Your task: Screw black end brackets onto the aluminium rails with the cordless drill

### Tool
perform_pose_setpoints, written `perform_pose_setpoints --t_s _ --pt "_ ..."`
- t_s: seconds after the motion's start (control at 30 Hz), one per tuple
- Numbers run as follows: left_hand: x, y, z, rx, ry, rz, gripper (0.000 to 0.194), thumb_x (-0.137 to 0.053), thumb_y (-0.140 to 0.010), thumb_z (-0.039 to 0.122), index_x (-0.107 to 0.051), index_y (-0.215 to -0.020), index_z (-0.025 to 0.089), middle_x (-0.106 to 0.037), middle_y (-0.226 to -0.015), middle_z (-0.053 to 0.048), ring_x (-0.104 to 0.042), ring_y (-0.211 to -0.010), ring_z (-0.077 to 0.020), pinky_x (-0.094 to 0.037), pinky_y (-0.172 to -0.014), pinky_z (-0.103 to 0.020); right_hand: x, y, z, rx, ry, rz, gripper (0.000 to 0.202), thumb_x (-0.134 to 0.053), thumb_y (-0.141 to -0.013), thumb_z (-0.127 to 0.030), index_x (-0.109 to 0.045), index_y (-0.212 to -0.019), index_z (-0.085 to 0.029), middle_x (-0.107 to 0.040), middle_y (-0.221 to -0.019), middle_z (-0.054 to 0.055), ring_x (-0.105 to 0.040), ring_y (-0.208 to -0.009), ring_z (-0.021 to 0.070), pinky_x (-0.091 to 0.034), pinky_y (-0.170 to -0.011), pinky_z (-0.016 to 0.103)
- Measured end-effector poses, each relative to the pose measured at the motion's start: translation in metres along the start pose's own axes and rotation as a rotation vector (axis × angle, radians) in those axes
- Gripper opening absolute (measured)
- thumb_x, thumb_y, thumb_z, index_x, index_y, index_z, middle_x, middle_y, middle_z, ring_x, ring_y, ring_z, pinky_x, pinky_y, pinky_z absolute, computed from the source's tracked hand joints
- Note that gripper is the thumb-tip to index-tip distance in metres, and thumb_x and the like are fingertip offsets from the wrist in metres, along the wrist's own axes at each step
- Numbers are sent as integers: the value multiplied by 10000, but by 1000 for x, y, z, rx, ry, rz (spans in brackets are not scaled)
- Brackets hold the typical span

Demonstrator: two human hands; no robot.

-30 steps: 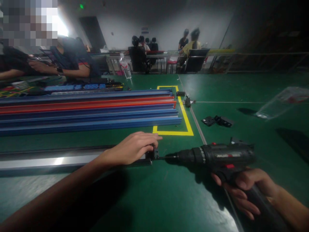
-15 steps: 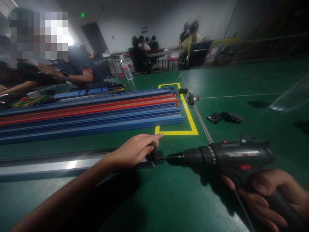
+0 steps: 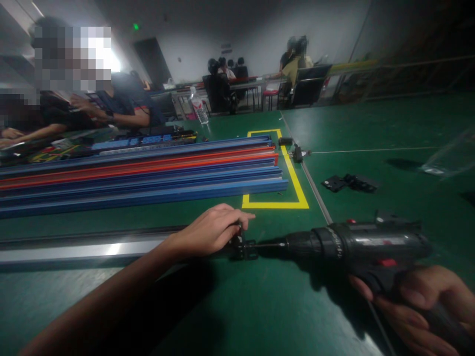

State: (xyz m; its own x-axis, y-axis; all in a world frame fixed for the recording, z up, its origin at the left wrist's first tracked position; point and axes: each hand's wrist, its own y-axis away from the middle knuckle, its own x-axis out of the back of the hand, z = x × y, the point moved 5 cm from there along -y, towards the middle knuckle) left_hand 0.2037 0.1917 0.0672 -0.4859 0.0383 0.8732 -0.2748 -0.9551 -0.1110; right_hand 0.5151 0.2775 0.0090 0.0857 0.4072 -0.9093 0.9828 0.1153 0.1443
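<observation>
My right hand is wrapped round the handle of a black cordless drill. The drill lies level, its thin bit pointing left and meeting a small black end piece. That piece sits at the right end of a long metal rail with a silver face and dark edges. My left hand presses over this end, thumb and fingers closed on the black end piece, with the index finger stretched out to the right. Part of the end piece is hidden behind the fingers.
Several blue rails and red rails lie behind, their ends inside a yellow tape outline. Small black parts rest to the right. A water bottle stands farther back. A co-worker sits at the far left.
The view has shifted slightly, so most things appear a little farther right. The drill stays in line with the end piece, and both hands keep their hold.
</observation>
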Motion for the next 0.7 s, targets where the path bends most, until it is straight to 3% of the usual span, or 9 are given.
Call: perform_pose_setpoints --t_s 0.17,0.33,0.7 --pt "0 1 1 -49 -23 14 145 -489 -969 123 -583 -1004 228 -658 -1349 7 -605 -1146 -166 -433 -1010 -365 1 1 -1 -22 9 7 459 -548 -757 -279 -721 -1146 -108 -429 -574 -57 -433 -339 43 -603 -560 229" --pt "-1 1 1 -87 -31 18 170 -487 -980 125 -613 -1035 225 -615 -1415 -5 -546 -1311 -163 -412 -1085 -369 5 5 -3 -26 59 71 434 -556 -753 -261 -725 -1126 -117 -444 -578 -52 -460 -376 59 -594 -540 214" --pt "-6 -2 -2 -64 -6 -99 175 -510 -1014 230 -679 -1051 250 -598 -1434 23 -515 -1365 -162 -378 -1175 -367 16 9 -4 -29 135 89 437 -533 -764 -186 -690 -1161 -98 -513 -632 -41 -502 -416 59 -596 -583 235"
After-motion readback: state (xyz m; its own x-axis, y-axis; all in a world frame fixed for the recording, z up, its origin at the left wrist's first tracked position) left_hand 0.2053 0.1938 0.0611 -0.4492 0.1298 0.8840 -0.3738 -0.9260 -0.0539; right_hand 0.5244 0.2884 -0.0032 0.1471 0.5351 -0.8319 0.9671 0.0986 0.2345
